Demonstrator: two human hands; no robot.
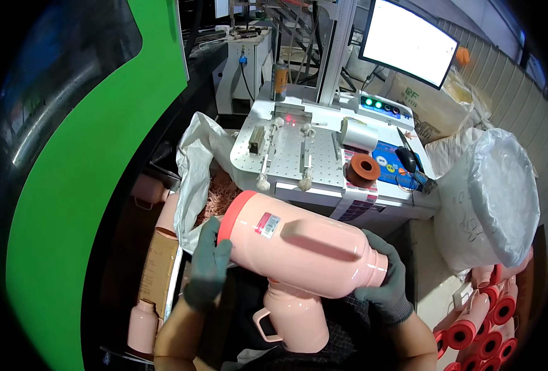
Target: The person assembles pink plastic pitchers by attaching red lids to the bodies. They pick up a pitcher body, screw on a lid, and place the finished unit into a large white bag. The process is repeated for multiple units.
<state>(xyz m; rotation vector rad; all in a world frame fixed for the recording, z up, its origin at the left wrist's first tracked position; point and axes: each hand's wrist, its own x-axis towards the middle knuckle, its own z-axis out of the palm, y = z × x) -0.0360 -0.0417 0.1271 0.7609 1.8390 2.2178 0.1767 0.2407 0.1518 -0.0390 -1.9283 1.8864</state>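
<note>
Glossy pink handled jug (274, 247); my half-curled, grey-gloved left fingers (217, 255) hold its red end, curled right fingers (376, 296) its neck.

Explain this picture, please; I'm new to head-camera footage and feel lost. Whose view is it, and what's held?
No robot here: a camera on a person's head looks down, and its wide lens bends straight edges. Both hands are the wearer's own, in grey-green gloves. The left hand is at the red end of a glossy pale-pink jug with a handle; the right hand holds its neck end, so it lies sideways between them. Below is a second glossy pink jug, partly hidden. Ahead, a white worktable bears a flat plate full of holes, a brown ring-shaped roll and a white roll.
</note>
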